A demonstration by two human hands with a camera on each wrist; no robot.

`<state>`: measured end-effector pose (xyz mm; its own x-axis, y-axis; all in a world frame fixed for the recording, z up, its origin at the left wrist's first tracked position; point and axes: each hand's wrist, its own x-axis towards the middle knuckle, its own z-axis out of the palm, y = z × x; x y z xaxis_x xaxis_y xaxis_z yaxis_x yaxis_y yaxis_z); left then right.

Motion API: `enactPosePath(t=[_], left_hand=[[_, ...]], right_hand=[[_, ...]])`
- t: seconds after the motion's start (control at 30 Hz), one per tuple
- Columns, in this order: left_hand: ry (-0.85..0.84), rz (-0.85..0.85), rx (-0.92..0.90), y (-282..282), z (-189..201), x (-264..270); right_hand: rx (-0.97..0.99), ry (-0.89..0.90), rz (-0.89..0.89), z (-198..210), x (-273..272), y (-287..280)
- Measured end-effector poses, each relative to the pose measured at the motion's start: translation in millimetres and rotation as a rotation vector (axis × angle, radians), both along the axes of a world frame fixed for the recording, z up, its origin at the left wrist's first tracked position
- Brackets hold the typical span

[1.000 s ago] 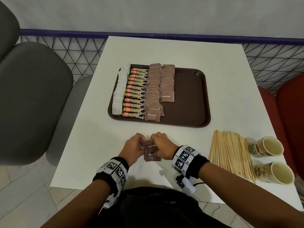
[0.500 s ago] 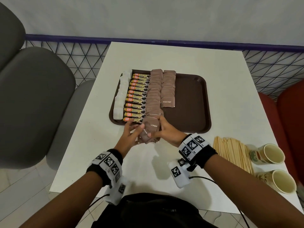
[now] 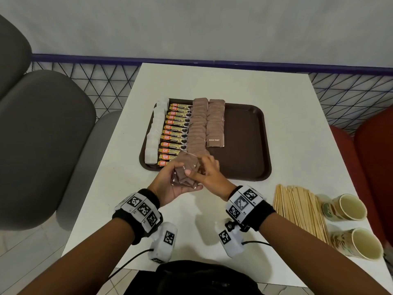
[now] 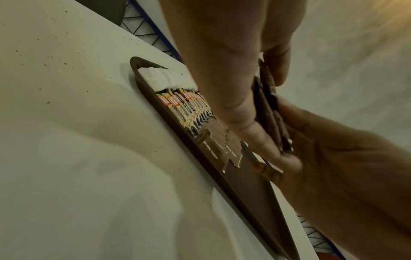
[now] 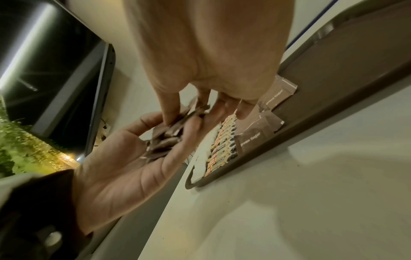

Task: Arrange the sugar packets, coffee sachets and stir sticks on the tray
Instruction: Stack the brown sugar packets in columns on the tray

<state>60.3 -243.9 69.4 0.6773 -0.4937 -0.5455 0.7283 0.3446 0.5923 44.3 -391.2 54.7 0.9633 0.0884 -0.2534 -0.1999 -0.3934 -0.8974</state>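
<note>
A brown tray (image 3: 266,145) holds a column of white sugar packets (image 3: 154,133), a column of coffee sachets (image 3: 176,133) and two columns of brown sugar packets (image 3: 215,124). Over the tray's near edge my left hand (image 3: 170,182) lies palm up and cradles a small stack of brown sugar packets (image 3: 187,169), with its thumb curled over them. My right hand (image 3: 197,169) pinches packets at the top of that stack (image 5: 169,135) between thumb and fingers. A bundle of wooden stir sticks (image 3: 297,209) lies on the white table to the right, off the tray.
Two paper cups (image 3: 346,206) (image 3: 361,243) lie on their sides right of the sticks, near the table's right edge. The tray's right half is bare. A grey chair (image 3: 42,135) stands left of the table, a red seat (image 3: 372,156) to the right, and a wire fence behind.
Both hands carried the stack of brown sugar packets forward from the near table to the tray's front edge. My left palm turned upward under the stack.
</note>
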Motion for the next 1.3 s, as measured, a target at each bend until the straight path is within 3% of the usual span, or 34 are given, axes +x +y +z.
enactPosePath(t=[0.17,0.27,0.37,0.6,0.77,1.03,1.3], left_hand=[[-0.08,0.036,0.097,2.0,-2.5,6.6],[-0.094,0.049,0.143,0.0,-6.1,8.5],[-0.108,0.061,0.151,-1.7,-10.2,9.3],[-0.055,0.117,0.088,0.3,-13.3,14.1],[-0.019,0.152,0.089,14.1,-16.2,13.6],[-0.02,0.2,0.097,38.0,-24.9,12.0],[-0.042,0.196,0.121,41.9,-25.9,14.9]], right_hand=[[0.272,0.047,-0.24,-13.0,7.1,-7.6],[0.405,0.096,-0.199,-14.2,8.9,-8.3],[0.426,0.059,-0.202,-13.9,7.8,-5.9],[0.436,0.049,-0.398,-18.2,26.0,-26.8],[0.169,0.032,-0.527,-28.3,60.8,-68.4],[-0.255,0.135,-0.366,-50.7,95.0,-88.0],[-0.257,0.134,-0.48,-53.7,98.5,-75.0]])
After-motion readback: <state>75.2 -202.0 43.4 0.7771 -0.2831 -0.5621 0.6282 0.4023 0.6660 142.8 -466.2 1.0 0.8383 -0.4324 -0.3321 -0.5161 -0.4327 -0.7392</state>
